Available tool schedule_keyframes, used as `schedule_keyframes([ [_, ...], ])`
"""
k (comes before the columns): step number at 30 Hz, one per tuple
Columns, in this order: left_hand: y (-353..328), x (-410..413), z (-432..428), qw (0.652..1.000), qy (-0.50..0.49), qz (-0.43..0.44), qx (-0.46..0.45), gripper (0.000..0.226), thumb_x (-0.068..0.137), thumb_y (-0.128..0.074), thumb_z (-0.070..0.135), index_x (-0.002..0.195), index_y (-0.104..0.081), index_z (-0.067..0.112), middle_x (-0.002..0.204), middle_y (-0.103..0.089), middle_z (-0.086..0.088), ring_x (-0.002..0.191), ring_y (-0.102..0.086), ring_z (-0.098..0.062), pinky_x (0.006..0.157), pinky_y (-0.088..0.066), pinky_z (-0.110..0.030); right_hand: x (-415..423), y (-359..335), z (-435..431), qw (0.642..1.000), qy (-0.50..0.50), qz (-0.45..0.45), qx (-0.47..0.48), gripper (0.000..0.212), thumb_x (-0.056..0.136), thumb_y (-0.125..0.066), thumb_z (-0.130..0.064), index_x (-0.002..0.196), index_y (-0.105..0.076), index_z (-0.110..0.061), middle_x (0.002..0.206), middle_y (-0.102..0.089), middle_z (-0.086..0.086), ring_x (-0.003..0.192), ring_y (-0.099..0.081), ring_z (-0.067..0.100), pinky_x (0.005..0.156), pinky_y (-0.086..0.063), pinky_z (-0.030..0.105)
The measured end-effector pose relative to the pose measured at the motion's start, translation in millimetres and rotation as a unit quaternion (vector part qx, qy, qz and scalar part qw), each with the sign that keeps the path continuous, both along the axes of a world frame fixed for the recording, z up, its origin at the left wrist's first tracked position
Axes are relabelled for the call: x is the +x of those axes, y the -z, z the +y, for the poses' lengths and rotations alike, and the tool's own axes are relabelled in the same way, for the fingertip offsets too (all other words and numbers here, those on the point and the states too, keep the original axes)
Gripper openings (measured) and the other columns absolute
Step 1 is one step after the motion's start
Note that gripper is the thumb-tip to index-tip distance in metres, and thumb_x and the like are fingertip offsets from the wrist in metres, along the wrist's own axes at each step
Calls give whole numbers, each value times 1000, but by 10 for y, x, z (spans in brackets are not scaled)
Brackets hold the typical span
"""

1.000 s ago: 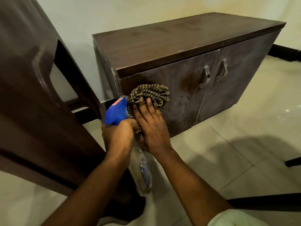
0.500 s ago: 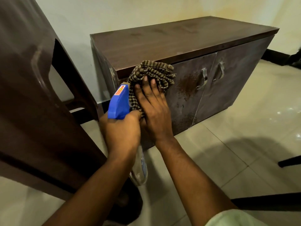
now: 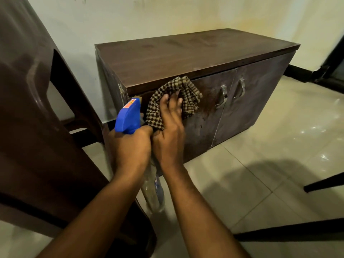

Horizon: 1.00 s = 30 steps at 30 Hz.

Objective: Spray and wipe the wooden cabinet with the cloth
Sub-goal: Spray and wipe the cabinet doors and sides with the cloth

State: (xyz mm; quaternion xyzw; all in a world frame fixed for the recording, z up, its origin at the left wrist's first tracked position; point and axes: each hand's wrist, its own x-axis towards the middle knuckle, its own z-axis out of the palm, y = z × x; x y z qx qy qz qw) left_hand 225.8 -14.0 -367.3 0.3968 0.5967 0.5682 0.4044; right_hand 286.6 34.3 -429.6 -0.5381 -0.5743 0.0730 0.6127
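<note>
The left hand point(image 3: 130, 148) grips a spray bottle point(image 3: 128, 118) with a blue top. Its fingers point(image 3: 146, 132) are curled tight round the neck, and the clear part hangs down below. The right hand point(image 3: 170, 136) presses a brown checked cloth point(image 3: 189, 90) against the left door of the wooden cabinet point(image 3: 186, 56), just under the top edge. Its fingers point(image 3: 174, 101) lie spread out on the cloth. The cabinet stands on the tiled floor point(image 3: 279, 155) by the wall. A brown plastic chair point(image 3: 28, 108) is on the left.
</note>
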Motion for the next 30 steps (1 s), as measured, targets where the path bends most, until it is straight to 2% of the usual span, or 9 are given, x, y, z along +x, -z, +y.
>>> schedule_keyframes([
  [2, -20, 3, 10, 1000, -2, -16, 3, 26, 78, -62, 3, 68, -51, 24, 68, -53, -2, 68, -51, -20, 68, -44, -32, 44, -24, -11, 1000, -2, -9, -6, 68, 78, -31, -24, 145, -33, -10, 153, -15, -1, 144, -6, 15, 119, -15, 34],
  [3, -26, 7, 14, 1000, 2, -25, 3, 27, 78, -61, 1, 67, -50, 24, 68, -52, -3, 68, -50, -20, 67, -43, -32, 74, -42, -7, 1000, 2, -7, -10, 69, 77, -32, -18, 145, -34, -10, 154, -16, 0, 144, -6, 15, 120, -17, 35],
  [6, -19, -15, 17, 999, 18, -33, 1, 25, 78, -60, 0, 69, -51, 21, 71, -52, -7, 68, -51, -22, 66, -43, -32, 132, -175, 65, 997, 44, 60, -22, 80, 65, -33, 2, 145, -36, -9, 156, -23, 7, 146, -12, 18, 120, -18, 35],
  [11, 13, -92, 37, 999, 43, -21, -14, 15, 75, -61, 1, 72, -54, 14, 63, -50, -4, 60, -50, -19, 62, -43, -31, 44, -312, 111, 988, 75, 133, -32, 78, 67, -38, 9, 144, -36, -6, 156, -23, 11, 146, -16, 23, 120, -15, 31],
  [16, 9, -66, 63, 1000, 8, -14, -22, 19, 75, -62, 5, 69, -53, 19, 66, -53, -4, 66, -52, -21, 68, -44, -34, 4, -89, -2, 1000, 16, 13, -10, 73, 72, -43, 7, 144, -37, -7, 155, -24, 10, 144, -9, 19, 118, -22, 42],
  [20, -4, -47, 59, 1000, 21, -7, -21, 9, 70, -65, 11, 71, -58, 18, 71, -60, -7, 68, -58, -22, 72, -53, -40, 150, -110, -39, 999, 3, -34, -32, 73, 72, -38, 1, 144, -37, -10, 156, -24, 8, 146, -9, 17, 118, -18, 33],
  [22, -16, -49, 45, 999, 25, -19, -18, 11, 70, -64, 9, 74, -60, 18, 69, -60, -5, 67, -60, -20, 72, -54, -40, 274, -207, 20, 998, 27, 21, -55, 75, 71, -37, 5, 144, -38, -11, 156, -26, 5, 147, -13, 18, 119, -17, 30],
  [25, -8, -71, 47, 998, 45, -36, -17, 18, 77, -62, 2, 77, -58, 20, 71, -58, -4, 68, -58, -17, 70, -51, -34, 457, -354, 134, 987, 68, 113, -89, 69, 78, -40, 12, 142, -42, -11, 154, -30, 4, 146, -18, 18, 120, -18, 39],
  [30, -1, -36, 64, 998, 57, -14, -21, 17, 75, -63, 4, 80, -59, 19, 77, -61, -6, 73, -61, -20, 74, -54, -37, 228, -309, 30, 990, 57, 106, -75, 75, 71, -40, 13, 142, -42, -10, 155, -28, 5, 146, -17, 18, 118, -15, 27],
])
